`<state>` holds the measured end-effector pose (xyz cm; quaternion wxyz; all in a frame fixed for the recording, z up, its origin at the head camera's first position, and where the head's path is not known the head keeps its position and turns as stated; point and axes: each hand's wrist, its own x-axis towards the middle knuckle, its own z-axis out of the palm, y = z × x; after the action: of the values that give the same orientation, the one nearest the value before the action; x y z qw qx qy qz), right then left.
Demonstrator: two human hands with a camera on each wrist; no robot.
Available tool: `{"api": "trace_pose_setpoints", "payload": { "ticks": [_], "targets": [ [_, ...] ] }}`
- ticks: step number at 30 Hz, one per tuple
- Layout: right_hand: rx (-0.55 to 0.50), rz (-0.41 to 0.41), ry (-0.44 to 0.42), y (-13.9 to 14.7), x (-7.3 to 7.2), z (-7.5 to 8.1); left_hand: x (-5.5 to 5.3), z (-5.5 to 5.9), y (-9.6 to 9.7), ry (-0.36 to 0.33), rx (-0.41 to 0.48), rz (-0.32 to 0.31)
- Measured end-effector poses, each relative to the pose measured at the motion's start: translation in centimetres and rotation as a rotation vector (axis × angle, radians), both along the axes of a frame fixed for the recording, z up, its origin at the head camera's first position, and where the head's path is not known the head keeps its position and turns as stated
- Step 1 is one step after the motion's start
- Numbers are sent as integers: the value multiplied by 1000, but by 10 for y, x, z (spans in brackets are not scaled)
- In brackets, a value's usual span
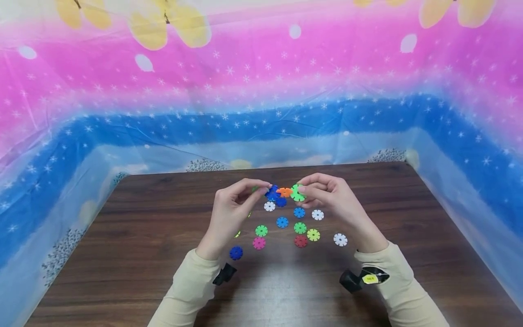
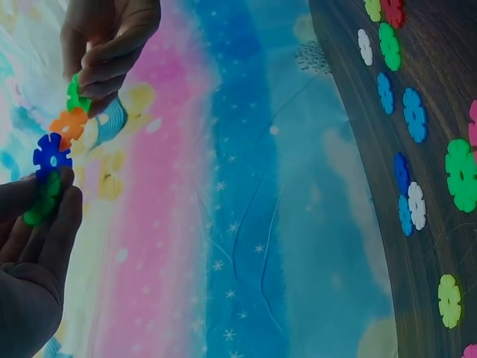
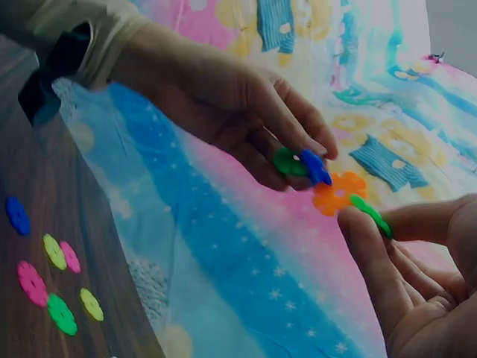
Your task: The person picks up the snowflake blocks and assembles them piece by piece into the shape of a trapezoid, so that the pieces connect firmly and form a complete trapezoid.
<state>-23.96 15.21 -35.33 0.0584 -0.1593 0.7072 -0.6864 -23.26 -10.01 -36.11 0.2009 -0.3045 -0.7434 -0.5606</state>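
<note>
Several notched plastic interlocking discs are joined in a short chain, held up above the table between both hands. An orange disc [image 1: 284, 192] sits in the middle of it. My left hand [image 1: 233, 200] pinches the other end, where a blue disc [image 2: 52, 159] slots into a green disc [image 2: 43, 200] partly covered by the fingers. My right hand [image 1: 333, 197] pinches a bright green disc [image 1: 298, 194] between thumb and fingers. In the right wrist view this green disc [image 3: 371, 216] stands edge-on at the orange one's notched rim.
Loose discs lie scattered on the dark wooden table [image 1: 163, 272], among them a white disc [image 1: 340, 240], a red disc [image 1: 300, 240], a pink disc [image 1: 259, 243] and a dark blue disc [image 1: 236, 253]. A patterned cloth [image 1: 261, 127] hangs around the table's back and sides.
</note>
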Motion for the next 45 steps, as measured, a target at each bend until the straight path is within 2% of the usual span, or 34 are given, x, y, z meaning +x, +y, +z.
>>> {"api": "trace_pose_setpoints", "payload": {
  "ticks": [13,19,25,30,33,38,41,45],
  "targets": [
    [-25,-113,-22,-14,10,-4,4,-4,9,78,30,83],
    [-55,-87,8,-13,9,-3,5,1,8,53,57,71],
    [-73,-40,39,-13,9,1,4,3,3,59,98,70],
    [-116,-47,12,-9,6,4,1,3,-1,63,122,82],
    [-109,-69,28,-4,2,5,0,2,-3,50,139,78],
    [-1,-106,125,10,-7,2,-2,2,-4,32,160,80],
    [117,-156,176,19,-15,-4,-3,1,-4,25,162,86],
    [368,-222,199,33,-27,-14,-5,1,-5,17,164,101]
  ]
}}
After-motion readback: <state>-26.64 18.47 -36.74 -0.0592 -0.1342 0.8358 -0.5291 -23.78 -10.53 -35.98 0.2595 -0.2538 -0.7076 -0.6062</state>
